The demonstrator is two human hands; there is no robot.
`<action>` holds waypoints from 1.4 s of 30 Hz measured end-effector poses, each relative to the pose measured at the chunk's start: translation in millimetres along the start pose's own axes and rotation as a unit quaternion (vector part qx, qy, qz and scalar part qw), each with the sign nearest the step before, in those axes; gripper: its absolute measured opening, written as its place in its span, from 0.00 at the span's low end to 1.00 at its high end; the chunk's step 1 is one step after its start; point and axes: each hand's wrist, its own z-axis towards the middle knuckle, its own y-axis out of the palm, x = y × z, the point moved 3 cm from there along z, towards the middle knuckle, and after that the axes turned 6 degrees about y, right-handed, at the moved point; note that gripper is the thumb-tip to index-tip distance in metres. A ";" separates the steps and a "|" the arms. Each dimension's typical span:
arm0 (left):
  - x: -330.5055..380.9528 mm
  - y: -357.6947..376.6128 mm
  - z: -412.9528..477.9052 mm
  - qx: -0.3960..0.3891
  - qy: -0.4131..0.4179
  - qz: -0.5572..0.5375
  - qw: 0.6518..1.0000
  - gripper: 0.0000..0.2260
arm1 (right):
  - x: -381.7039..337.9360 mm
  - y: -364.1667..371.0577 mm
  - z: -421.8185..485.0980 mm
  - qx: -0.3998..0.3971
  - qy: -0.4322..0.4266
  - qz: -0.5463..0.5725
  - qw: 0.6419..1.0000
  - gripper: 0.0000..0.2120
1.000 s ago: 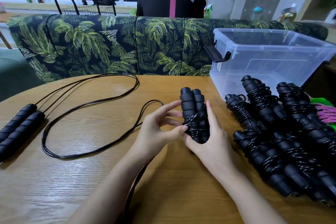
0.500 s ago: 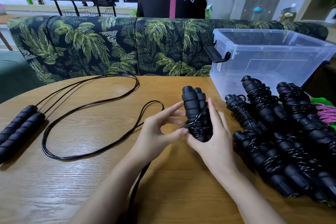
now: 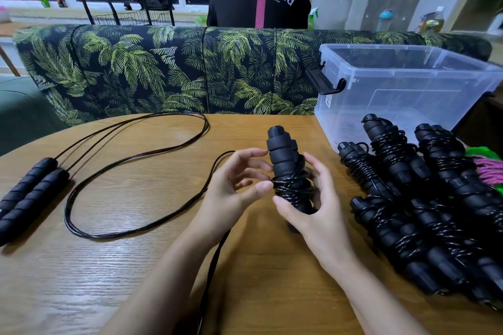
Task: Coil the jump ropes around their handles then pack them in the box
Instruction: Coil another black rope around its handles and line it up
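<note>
Palm-print sofa [image 3: 130,68] behind wooden table [image 3: 136,266]; person [image 3: 260,0] beyond, seemingly seated

Rope [image 3: 283,155] in hand: all black, both handles and cord, with glossy glints on the cord. Loose rope [image 3: 30,193] on the left: same black. Pile [image 3: 435,212]: black too. Box [image 3: 408,84]: clear plastic, black latch [image 3: 324,85]. Table [image 3: 109,266]: light brown wood grain. Sofa [image 3: 136,68]: black with a green palm-leaf print. Item [image 3: 488,168] at right edge: green and magenta, can't tell what. Shirt [image 3: 239,13]: black, white "Game world" lettering, pink vertical stripe.
</note>
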 end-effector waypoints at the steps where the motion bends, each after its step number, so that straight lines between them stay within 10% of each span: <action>1: -1.5 -0.5 0.0 0.000 -0.011 -0.007 1.000 0.23 | -0.5 0.3 -0.2 -0.004 0.000 0.006 1.000 0.37; 8: -3.6 5.7 -2.8 -0.076 -0.087 -0.058 0.992 0.29 | 0.6 0.6 0.2 -0.039 0.006 0.028 0.999 0.34; 32: -2.4 5.7 -0.9 0.016 -0.048 0.025 0.998 0.33 | 0.5 7.7 0.1 -0.002 -0.095 -0.158 0.983 0.45; 42: -3.3 3.0 -0.7 0.007 -0.059 0.005 0.998 0.22 | 1.3 4.5 0.5 -0.017 -0.081 -0.134 0.988 0.42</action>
